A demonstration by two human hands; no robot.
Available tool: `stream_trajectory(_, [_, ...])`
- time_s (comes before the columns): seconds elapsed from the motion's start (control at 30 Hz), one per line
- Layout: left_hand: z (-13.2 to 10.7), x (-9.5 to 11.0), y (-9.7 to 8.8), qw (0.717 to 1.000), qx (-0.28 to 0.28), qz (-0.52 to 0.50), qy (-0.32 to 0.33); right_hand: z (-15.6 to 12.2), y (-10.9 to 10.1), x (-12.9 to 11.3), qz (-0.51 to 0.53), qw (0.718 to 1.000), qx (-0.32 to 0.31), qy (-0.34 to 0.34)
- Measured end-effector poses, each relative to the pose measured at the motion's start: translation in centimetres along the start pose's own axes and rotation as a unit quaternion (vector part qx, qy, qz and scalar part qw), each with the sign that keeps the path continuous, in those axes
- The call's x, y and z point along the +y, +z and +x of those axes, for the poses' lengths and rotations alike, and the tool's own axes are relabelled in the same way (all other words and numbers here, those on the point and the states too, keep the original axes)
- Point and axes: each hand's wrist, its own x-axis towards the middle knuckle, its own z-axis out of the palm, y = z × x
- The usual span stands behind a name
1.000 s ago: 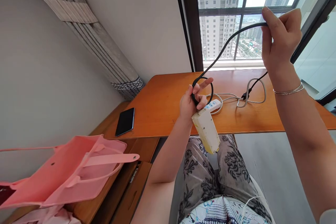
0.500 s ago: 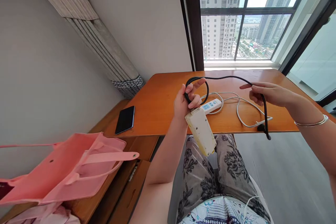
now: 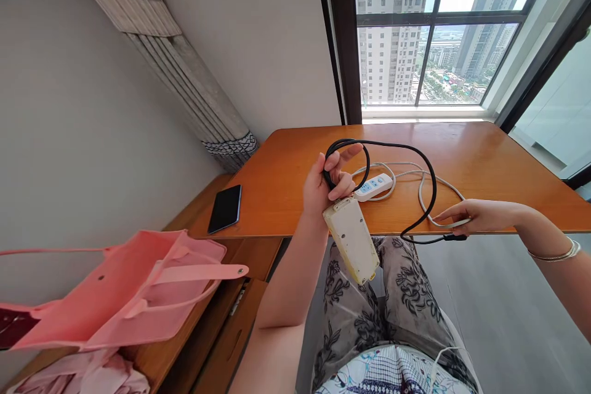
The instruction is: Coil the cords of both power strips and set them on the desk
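My left hand [image 3: 325,188] is closed around the top of a yellowed white power strip [image 3: 351,247] and a small coil of its black cable [image 3: 415,160]. The strip hangs down over my lap. The cable arcs right over the orange wooden table [image 3: 484,154] and curves back down to my right hand [image 3: 466,217], which pinches it near the black plug end [image 3: 455,237] at the table's front edge. A second white power strip [image 3: 375,186] with blue sockets lies on the table with its white cord [image 3: 422,194] looped beside it.
A black phone [image 3: 225,208] lies at the table's left corner. A pink tote bag [image 3: 115,295] rests on a lower wooden cabinet at the left. A folded curtain leans along the wall. Large windows stand behind the table.
My right hand came down from high by the window to the table's front edge, bringing the black cable round in a loop. My left hand kept its hold.
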Motion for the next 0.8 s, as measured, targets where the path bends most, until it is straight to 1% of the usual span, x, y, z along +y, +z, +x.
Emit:
stream_trajectory(0.1, [0.0, -0.3, 0.1, 1.0, 0.004, -0.021, -0.007, 1.1, 0.5, 0.0, -0.023, 0.999, -0.019, 0.024])
stream_trajectory(0.2, [-0.1, -0.5, 0.4, 0.998, 0.017, -0.049, -0.018, 2.4, 0.9, -0.3, -0.079, 0.993, 0.043, 0.074])
stream_trajectory(0.23, [-0.1, -0.5, 0.5, 0.998, 0.02, -0.06, -0.021, 2.7, 1.1, -0.5, -0.103, 0.989, 0.054, 0.094])
stream_trajectory(0.27, [-0.2, -0.6, 0.6, 0.997, 0.022, -0.07, -0.023, 3.0, 1.4, -0.6, -0.12, 0.986, 0.051, 0.108])
stream_trajectory(0.33, [-0.3, -0.6, 0.8, 0.996, 0.024, -0.082, -0.029, 3.2, 1.9, -0.7, -0.122, 0.987, 0.013, 0.107])
stream_trajectory(0.4, [-0.5, -0.6, 0.8, 0.995, 0.025, -0.085, -0.036, 3.3, 2.5, -0.7, -0.086, 0.992, -0.042, 0.082])
stream_trajectory(0.47, [-0.6, -0.7, 0.9, 0.995, 0.026, -0.084, -0.039, 3.3, 2.9, -0.7, -0.056, 0.993, -0.083, 0.063])
stream_trajectory(0.57, [-0.7, -0.8, 1.1, 0.996, 0.037, -0.071, -0.035, 3.4, 3.4, -1.2, -0.048, 0.993, -0.105, 0.037])
stream_trajectory(0.63, [-0.7, -0.9, 1.2, 0.997, 0.044, -0.06, -0.035, 3.7, 3.6, -1.7, -0.069, 0.994, -0.082, 0.01])
stream_trajectory(0.67, [-0.7, -1.0, 1.3, 0.997, 0.043, -0.057, -0.036, 3.9, 3.7, -1.8, -0.094, 0.994, -0.055, -0.002])
stream_trajectory(0.73, [-0.7, -1.2, 1.4, 0.997, 0.035, -0.058, -0.039, 4.7, 3.7, -1.5, -0.169, 0.985, 0.028, -0.019])
stream_trajectory(0.8, [-0.7, -1.3, 1.5, 0.997, 0.026, -0.063, -0.042, 5.9, 3.4, -0.4, -0.245, 0.962, 0.121, -0.024])
